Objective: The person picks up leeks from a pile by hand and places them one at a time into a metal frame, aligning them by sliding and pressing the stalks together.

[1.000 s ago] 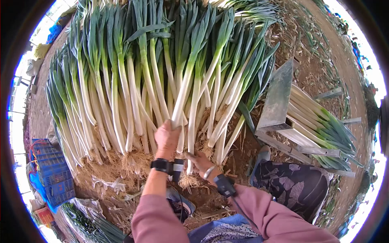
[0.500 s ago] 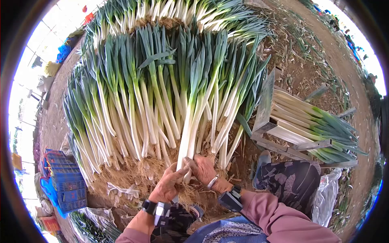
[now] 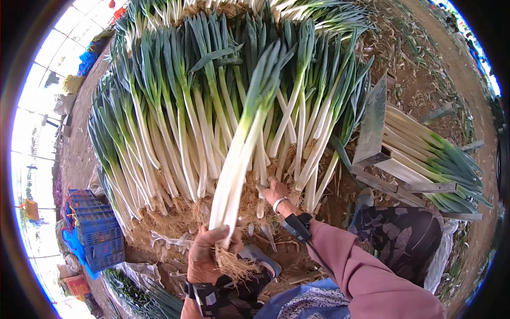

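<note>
Long leeks with white stalks and green tops (image 3: 234, 175) slant up from my left hand (image 3: 204, 255), whose fingers wrap round their lower ends just above the stringy roots. My right hand (image 3: 275, 192) reaches to the base of another leek (image 3: 261, 175) in the pile, its fingertips closed at the stalk. Behind both hands lies a broad row of leeks (image 3: 180, 122), green tops pointing away from me and brown roots towards me.
At the right, a metal frame (image 3: 372, 125) holds a stack of leeks (image 3: 425, 154). A blue crate (image 3: 98, 234) stands at the left. More leeks (image 3: 319, 16) lie at the back. My knee (image 3: 404, 234) is at the right.
My left hand has moved down and left, lifting the leeks off the row. My right hand has left them and moved to another stalk on the right. The view has shifted slightly.
</note>
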Action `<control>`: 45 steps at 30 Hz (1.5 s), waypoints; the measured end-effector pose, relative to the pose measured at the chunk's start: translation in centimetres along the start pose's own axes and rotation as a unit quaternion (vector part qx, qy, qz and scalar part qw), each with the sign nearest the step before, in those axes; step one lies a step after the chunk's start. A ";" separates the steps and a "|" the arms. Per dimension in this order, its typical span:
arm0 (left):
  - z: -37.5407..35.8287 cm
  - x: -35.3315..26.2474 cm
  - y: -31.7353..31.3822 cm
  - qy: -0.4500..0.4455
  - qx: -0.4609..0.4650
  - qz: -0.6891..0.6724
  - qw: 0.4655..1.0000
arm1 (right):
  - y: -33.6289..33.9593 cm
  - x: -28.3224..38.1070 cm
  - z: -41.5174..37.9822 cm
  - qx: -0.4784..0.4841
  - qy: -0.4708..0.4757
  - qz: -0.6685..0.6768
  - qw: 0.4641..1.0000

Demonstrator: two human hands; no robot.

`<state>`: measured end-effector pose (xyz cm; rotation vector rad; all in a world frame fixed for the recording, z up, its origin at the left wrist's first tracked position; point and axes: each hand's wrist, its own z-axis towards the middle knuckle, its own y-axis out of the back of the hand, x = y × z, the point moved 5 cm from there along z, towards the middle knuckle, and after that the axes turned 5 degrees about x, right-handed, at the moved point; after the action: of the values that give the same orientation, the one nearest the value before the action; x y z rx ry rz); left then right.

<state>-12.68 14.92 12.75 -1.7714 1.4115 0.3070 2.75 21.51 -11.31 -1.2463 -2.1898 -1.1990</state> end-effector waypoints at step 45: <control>-33.4 10.0 -10.4 -0.044 -0.090 0.538 0.837 | 7.6 9.6 -20.1 0.250 0.103 0.810 0.521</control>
<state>-9.78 -15.86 31.90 -0.8743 2.2423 1.1114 1.71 12.38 10.34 -1.7631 -0.3076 0.1585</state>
